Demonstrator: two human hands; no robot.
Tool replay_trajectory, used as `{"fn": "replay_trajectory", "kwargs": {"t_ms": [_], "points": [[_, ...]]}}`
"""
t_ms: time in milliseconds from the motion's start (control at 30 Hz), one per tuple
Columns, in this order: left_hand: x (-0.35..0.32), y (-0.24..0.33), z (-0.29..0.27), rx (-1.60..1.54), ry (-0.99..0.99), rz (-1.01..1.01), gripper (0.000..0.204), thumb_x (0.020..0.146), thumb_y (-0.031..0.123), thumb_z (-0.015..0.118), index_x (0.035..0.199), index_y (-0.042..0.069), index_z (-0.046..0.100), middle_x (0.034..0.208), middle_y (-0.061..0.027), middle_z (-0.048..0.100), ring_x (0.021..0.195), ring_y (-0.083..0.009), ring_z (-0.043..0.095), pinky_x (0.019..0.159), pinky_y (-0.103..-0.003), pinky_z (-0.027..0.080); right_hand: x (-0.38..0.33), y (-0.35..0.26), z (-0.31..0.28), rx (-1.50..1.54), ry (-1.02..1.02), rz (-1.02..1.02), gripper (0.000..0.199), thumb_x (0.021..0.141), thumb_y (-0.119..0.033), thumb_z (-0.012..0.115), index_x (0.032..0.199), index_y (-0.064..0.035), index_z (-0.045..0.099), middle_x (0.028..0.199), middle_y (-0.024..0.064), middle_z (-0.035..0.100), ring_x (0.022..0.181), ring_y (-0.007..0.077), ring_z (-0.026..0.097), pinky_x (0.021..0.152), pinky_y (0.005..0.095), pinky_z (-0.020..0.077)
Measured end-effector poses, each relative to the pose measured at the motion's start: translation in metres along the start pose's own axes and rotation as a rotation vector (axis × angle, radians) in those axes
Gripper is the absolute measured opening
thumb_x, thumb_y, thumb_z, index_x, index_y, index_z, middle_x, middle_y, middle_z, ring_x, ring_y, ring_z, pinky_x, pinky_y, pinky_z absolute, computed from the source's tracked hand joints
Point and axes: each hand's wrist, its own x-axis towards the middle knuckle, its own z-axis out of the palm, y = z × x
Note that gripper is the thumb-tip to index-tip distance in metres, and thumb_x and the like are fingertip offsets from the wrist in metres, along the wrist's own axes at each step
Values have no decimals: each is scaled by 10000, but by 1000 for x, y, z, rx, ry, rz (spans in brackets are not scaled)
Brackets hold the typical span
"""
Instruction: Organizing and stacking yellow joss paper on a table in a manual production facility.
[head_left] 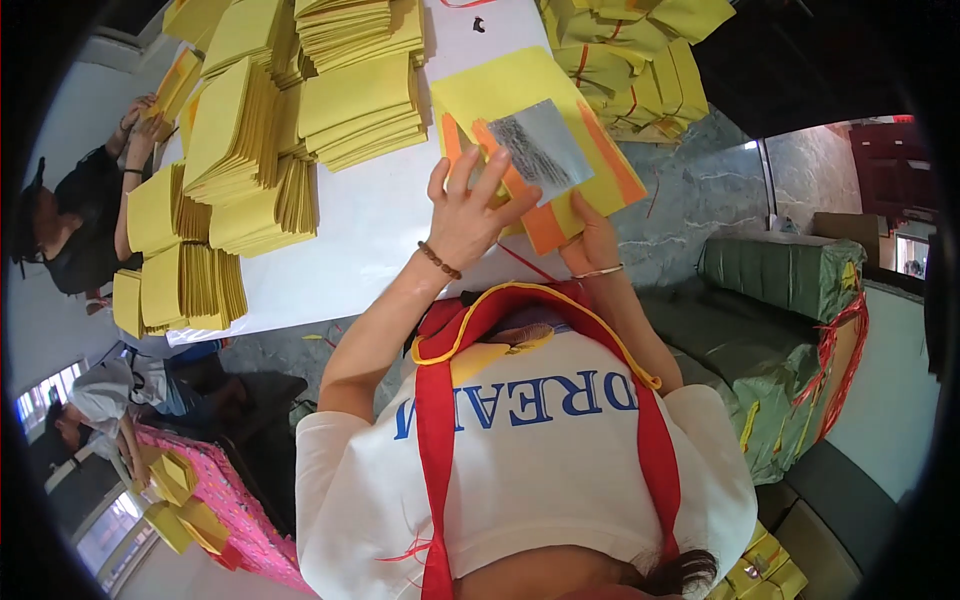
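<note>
A stack of yellow paper sheets (480,88) with orange bands lies at the table's right edge, in front of me. On its upper face is a silver-grey square (548,150) with dark streaks. My left hand (468,208), with a beaded bracelet at the wrist, spreads its fingers over the stack's left side, thumb near the square's lower edge. At the lower right, my right hand (594,242) pinches the stack's near edge, thumb on top and the other fingers mostly hidden beneath.
Several folded yellow paper bundles (360,110) cover the left of the white table (345,255). More tied yellow bundles (630,70) are piled at the far right. Green wrapped bales (785,275) stand to the right. Two other people handle yellow paper at the left.
</note>
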Motion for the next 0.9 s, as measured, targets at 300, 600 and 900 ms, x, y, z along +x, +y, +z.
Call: {"fn": "replay_trajectory", "kwargs": {"t_ms": [300, 600, 900], "points": [[-3, -23, 17, -299, -289, -52, 400, 758, 66, 629, 1153, 133, 621, 1239, -85, 550, 1152, -306, 493, 913, -411, 400, -20, -19, 11, -92, -244, 97, 446, 917, -138, 552, 1330, -97, 390, 1200, 69, 565, 1095, 203, 571, 898, 360, 496], [-15, -27, -31, -543, -384, -175, 335, 834, 90, 529, 1157, 78, 616, 1223, -117, 572, 1172, -324, 494, 956, -400, 390, 18, -67, -24, -1222, -329, -618, 452, 763, -88, 702, 1191, -79, 553, 1239, 118, 545, 1009, 220, 593, 774, 296, 498], [-33, -15, -34, -492, -536, -420, 253, 846, 88, 552, 1084, 96, 637, 1098, -83, 615, 1079, -260, 518, 792, -354, 399, 40, -54, -29, -1345, -704, -635, 267, 788, -58, 655, 1054, -51, 637, 1090, 102, 615, 837, 222, 621, 759, 300, 501]]}}
